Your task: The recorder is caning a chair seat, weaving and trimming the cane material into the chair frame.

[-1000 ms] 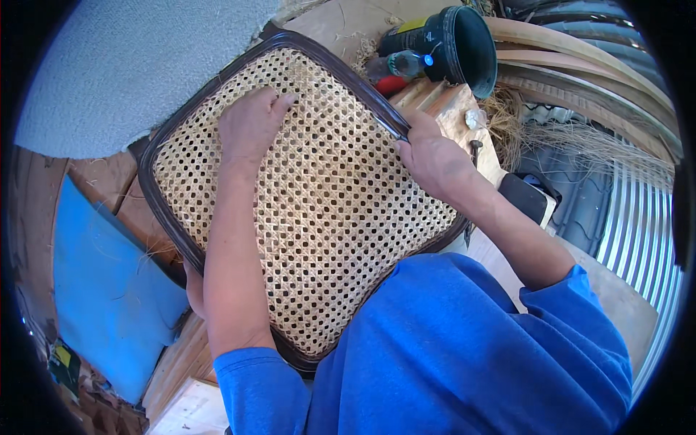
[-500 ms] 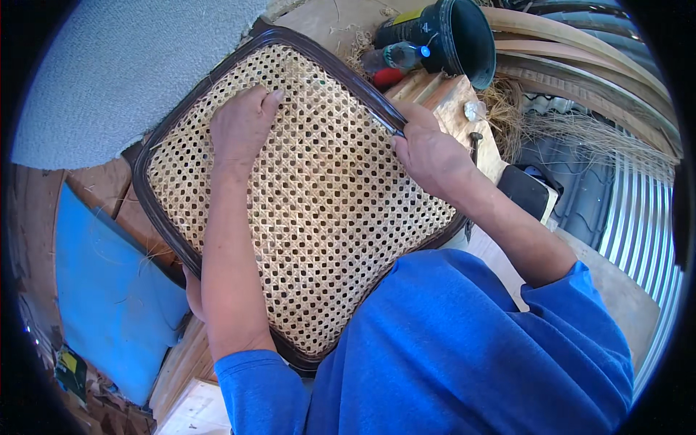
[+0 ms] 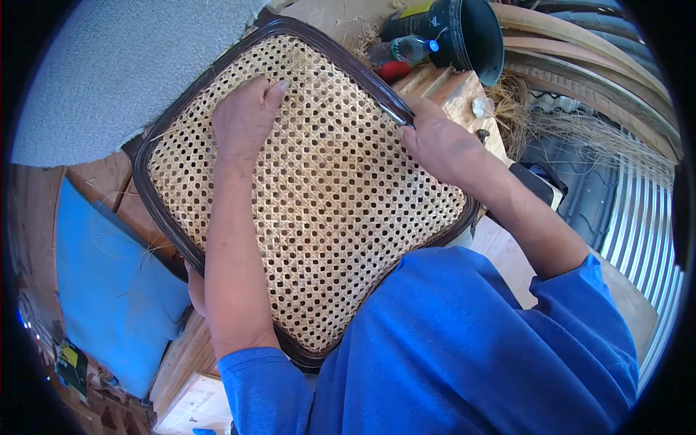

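A woven cane panel (image 3: 326,196) in a dark brown rounded frame (image 3: 163,214) lies tilted across my lap. It looks like a chair seat or back, and its weave has regular holes. My left hand (image 3: 246,116) is closed in a fist on the upper left part of the weave, thumb toward the far corner. What its fingers hold, if anything, is hidden. At the upper right edge, my right hand (image 3: 442,141) is wrapped round the frame, with the thumb on the near side. Its other fingers are partly hidden behind the rail.
A grey carpet-like sheet (image 3: 130,80) is at the upper left, above a blue panel (image 3: 116,283). Beyond my right hand are a wooden block (image 3: 464,94), a plastic bottle (image 3: 413,49), a dark bucket (image 3: 482,36) and loose fibre strands (image 3: 573,129). Curved wooden strips (image 3: 580,43) lie farther right.
The framed panel and my right hand have shifted slightly up and right in the view. My left fist has risen slightly on the weave. Both hands keep their hold.
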A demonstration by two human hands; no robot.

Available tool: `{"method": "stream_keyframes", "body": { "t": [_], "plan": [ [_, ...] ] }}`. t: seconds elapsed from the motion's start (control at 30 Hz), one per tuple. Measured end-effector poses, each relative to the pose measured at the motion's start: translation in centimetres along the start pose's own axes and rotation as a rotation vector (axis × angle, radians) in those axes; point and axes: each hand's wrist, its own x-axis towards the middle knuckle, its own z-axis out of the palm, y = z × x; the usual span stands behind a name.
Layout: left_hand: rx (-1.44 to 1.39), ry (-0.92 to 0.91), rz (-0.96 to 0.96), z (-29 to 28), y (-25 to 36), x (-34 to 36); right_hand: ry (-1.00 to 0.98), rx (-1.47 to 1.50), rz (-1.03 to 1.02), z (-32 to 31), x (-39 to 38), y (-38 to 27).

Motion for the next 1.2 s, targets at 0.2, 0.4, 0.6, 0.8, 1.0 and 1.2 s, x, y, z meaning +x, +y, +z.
{"method": "stream_keyframes", "body": {
  "t": [0.2,0.4,0.6,0.8,1.0,1.2],
  "plan": [
    [0.005,-0.020,-0.030,-0.3,0.0,0.2,0.167,0.513,0.137,0.9,-1.2,0.8],
    [0.046,-0.023,-0.013,-0.2,0.5,0.2,0.101,0.416,0.143,1.6,-1.1,1.4],
    [0.040,0.012,-0.023,0.0,0.6,0.2,0.242,0.276,-0.015,2.9,-0.9,2.1],
    [0.065,0.055,0.004,1.0,-0.5,0.4,0.429,0.464,-0.147,3.2,-0.5,1.9],
    [0.066,0.068,0.002,0.4,-0.1,0.3,0.018,0.838,0.247,-2.0,-0.1,1.1],
    [0.152,0.123,0.050,0.3,0.5,0.2,-0.099,0.657,0.183,-2.3,-0.8,2.7]
  ]
}}
